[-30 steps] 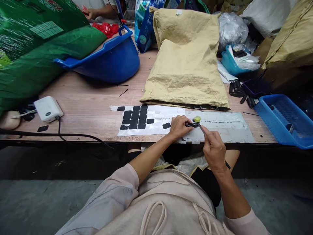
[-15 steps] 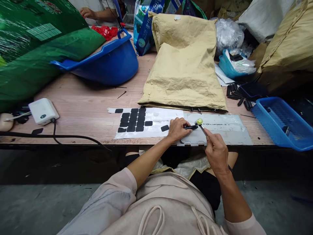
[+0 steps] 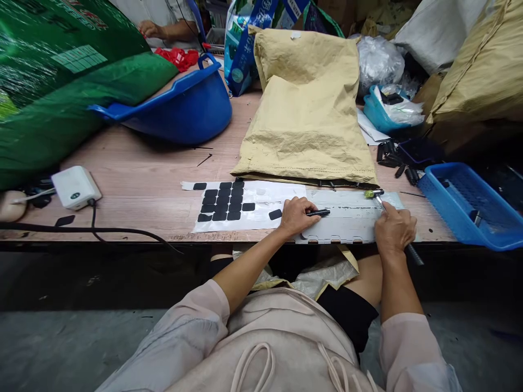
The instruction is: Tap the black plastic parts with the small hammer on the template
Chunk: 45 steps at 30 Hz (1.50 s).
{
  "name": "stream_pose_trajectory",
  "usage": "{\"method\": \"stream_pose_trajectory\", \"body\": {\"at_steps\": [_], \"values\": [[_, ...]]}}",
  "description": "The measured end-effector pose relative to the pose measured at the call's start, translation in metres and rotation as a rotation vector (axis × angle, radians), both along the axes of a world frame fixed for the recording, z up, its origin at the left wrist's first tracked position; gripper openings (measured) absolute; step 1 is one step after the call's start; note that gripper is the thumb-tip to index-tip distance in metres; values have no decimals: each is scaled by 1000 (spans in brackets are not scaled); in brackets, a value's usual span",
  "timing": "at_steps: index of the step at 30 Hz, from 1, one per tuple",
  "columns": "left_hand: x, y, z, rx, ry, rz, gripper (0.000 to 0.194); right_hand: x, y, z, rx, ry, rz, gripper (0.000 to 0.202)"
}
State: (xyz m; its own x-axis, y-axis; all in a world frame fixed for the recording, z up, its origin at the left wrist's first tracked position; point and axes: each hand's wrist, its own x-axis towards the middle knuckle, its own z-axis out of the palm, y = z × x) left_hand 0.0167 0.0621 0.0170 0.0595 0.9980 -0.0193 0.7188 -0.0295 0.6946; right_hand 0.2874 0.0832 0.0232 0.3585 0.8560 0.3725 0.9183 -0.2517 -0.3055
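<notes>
Between the fingers of my left hand [image 3: 297, 216] is a slim black pen-like piece [image 3: 321, 212], lying low over a grey board [image 3: 347, 224]. My right hand [image 3: 395, 227] is closed around a small hammer [image 3: 378, 196] with a yellowish-green face and a metal shaft; its dark grip end sticks out below the hand. The hammer head is at the right part of the board, apart from the black piece. Left of my left hand lies a white sheet [image 3: 261, 220] bearing rows of black rounded-square pads [image 3: 221, 209].
Behind the board stands a tan sack [image 3: 306, 120]. A blue basin [image 3: 183, 109] and a green wrapped bag [image 3: 81, 103] are at left, near a white adapter [image 3: 75, 187] with cables. A blue basket [image 3: 469, 212] sits at right. Another person's hand [image 3: 151, 29] shows at the back.
My right hand has moved right with the hammer, whose head left the black piece and swung to the board's right side. My left hand keeps its hold in place.
</notes>
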Motion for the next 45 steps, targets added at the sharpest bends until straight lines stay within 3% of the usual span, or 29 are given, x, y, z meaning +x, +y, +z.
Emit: {"method": "stream_pose_trajectory", "body": {"at_steps": [4, 7, 9, 11, 13, 14, 18, 21, 24, 26, 28, 30, 33, 36, 40, 45], "values": [[-1, 3, 4, -8, 17, -2, 14, -13, 8, -10, 31, -9, 12, 41], [-3, -10, 9, 31, 14, -45, 15, -17, 9, -14, 42, -53, 9, 41], [-5, -33, 10, 93, -14, -148, 16, -17, 9, -16, 53, -81, 19, 41], [-8, -65, 6, 120, -43, -333, 20, -15, 8, -18, 68, -106, 27, 40], [-11, -96, -4, 51, -22, -519, 24, -15, 8, -19, 72, -119, 22, 40], [-13, -108, -12, -2, 15, -547, 23, -15, 8, -19, 69, -122, 18, 40], [-21, -131, -42, -258, 226, -388, 20, -17, 8, -18, 44, -120, 10, 42], [-23, -130, -43, -375, 315, -345, 24, -18, 7, -16, 31, -117, 8, 42], [-18, -120, -18, -306, 146, -437, 20, -19, 7, -15, 33, -118, 8, 42], [-11, -102, 3, -204, -5, -435, 14, -19, 7, -16, 35, -122, 9, 42], [-2, -70, 21, -94, -71, -323, 17, -19, 7, -18, 42, -124, 13, 41], [7, -28, 30, 3, -31, -117, 21, -18, 8, -19, 52, -121, 22, 41], [18, 32, 32, 43, 111, 130, 28, -17, 8, -20, 47, -110, 27, 41], [27, 72, 28, -4, 194, 223, 35, -19, 7, -17, 13, -98, 17, 42], [27, 88, 26, -32, 215, 261, 24, -23, 5, -13, 2, -75, 14, 42], [11, 66, 36, -66, 200, 209, 15, -24, 4, -11, -15, -71, 12, 43]]}}
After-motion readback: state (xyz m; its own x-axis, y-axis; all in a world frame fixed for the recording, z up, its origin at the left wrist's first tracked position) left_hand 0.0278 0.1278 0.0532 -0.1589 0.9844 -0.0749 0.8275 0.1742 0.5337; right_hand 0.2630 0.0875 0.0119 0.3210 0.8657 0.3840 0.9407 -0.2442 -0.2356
